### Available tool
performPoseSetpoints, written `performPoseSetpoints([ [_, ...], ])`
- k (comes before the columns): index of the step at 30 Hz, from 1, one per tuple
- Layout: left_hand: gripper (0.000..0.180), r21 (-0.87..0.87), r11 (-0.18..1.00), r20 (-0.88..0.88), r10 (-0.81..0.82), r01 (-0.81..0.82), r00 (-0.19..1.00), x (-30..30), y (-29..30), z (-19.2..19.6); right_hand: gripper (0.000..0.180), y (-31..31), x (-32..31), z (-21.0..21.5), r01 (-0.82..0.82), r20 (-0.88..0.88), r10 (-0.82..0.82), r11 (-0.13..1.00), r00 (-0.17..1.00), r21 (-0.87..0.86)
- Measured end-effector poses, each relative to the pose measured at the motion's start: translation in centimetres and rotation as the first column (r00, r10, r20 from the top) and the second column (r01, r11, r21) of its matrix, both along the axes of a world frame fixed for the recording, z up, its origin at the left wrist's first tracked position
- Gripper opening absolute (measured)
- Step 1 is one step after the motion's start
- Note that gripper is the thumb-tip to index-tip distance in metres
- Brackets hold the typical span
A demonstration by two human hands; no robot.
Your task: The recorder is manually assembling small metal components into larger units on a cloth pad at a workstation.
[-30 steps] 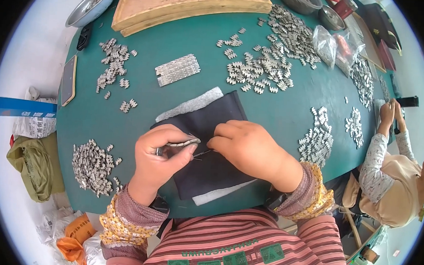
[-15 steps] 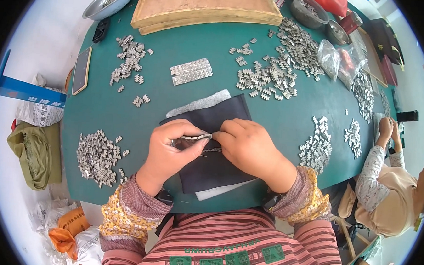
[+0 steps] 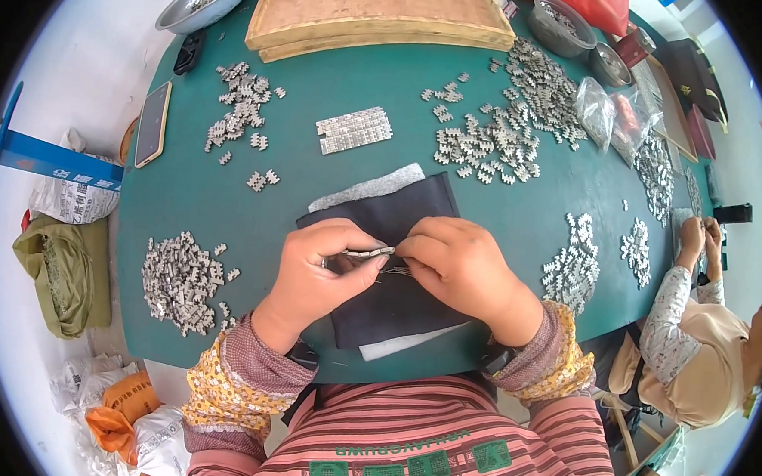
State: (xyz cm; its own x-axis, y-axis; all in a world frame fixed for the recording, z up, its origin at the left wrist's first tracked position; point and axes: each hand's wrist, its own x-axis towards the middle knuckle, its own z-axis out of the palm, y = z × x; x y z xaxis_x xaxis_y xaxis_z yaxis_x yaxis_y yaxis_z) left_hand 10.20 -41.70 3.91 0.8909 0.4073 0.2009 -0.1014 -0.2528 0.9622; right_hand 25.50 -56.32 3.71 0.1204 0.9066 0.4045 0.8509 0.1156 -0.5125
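Observation:
My left hand (image 3: 321, 256) pinches a short strip of joined metal links (image 3: 365, 254) between thumb and fingers. My right hand (image 3: 466, 264) is closed at the strip's right end, its fingertips touching or nearly touching it. Several thin metal pins (image 3: 395, 271) stick out from under the right fingers; how they are gripped is partly hidden. Both hands are over a dark cloth (image 3: 377, 311), which lies on a light grey pad (image 3: 375, 189). Beyond the cloth, a flat rectangular panel of joined metal links (image 3: 354, 131) rests on the green table (image 3: 288, 207).
Loose metal links lie in piles at near left (image 3: 180, 283), far left (image 3: 240, 106), far right (image 3: 489, 145) and right (image 3: 571, 261). A wooden tray (image 3: 383, 31) stands at the back. A phone (image 3: 152, 124) lies at the left edge. Another person (image 3: 691, 327) works at the right.
My hands stay together on the strip, with the strip tilted flatter than before. The right fingers have shifted slightly at its end. The whole view has moved a little.

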Motion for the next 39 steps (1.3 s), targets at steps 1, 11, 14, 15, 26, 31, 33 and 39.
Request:
performPoseSetpoints([
  [1, 0.011, 0.003, 1.0, -0.011, 0.001, -0.001, 1.0, 0.04, -0.1, 0.09, 0.02, 0.01, 0.03, 0.05, -0.004, -0.023, 0.005, 1.0, 1.0, 0.024],
  [11, 0.018, 0.199, 0.979, 0.001, -0.045, 0.044, 0.999, 0.32, -0.12, -0.35, 0.022, -0.05, -0.69, 0.71, -0.04, -0.489, 0.112, 0.987, 0.865, 0.155],
  [14, 0.019, 0.22, 0.974, 0.016, -0.056, 0.051, 0.998, 0.47, -0.22, -0.25, 0.021, -0.08, -0.56, 0.48, -0.04, -0.445, 0.112, 0.985, 0.888, 0.168],
  [15, 0.019, 0.22, 0.974, 0.015, -0.055, 0.051, 0.998, 0.42, -0.21, -0.25, 0.021, -0.06, -0.53, 0.5, -0.042, -0.424, 0.109, 0.985, 0.899, 0.165],
  [26, 0.017, 0.254, 0.965, -0.006, -0.065, 0.064, 0.998, 0.37, -0.38, -0.02, 0.018, -0.14, -0.59, 0.56, -0.056, -0.445, 0.091, 0.994, 0.891, 0.092],
  [31, 0.014, 0.172, 0.983, -0.049, -0.064, 0.071, 0.997, 0.21, -0.42, -0.28, 0.019, -0.2, -0.31, 0.55, -0.063, -0.16, 0.077, 0.994, 0.984, 0.091],
  [33, 0.012, 0.102, 0.992, -0.055, -0.076, 0.081, 0.996, 0.08, -0.51, -0.34, 0.021, -0.21, -0.28, 0.77, -0.064, -0.106, 0.077, 0.991, 0.991, 0.119],
  [39, 0.006, -0.346, 0.938, -0.116, -0.078, 0.033, 0.99, -0.04, -0.81, 0.08, 0.029, -0.12, -0.47, 0.37, -0.039, -0.179, 0.071, 0.983, 0.981, 0.18],
])
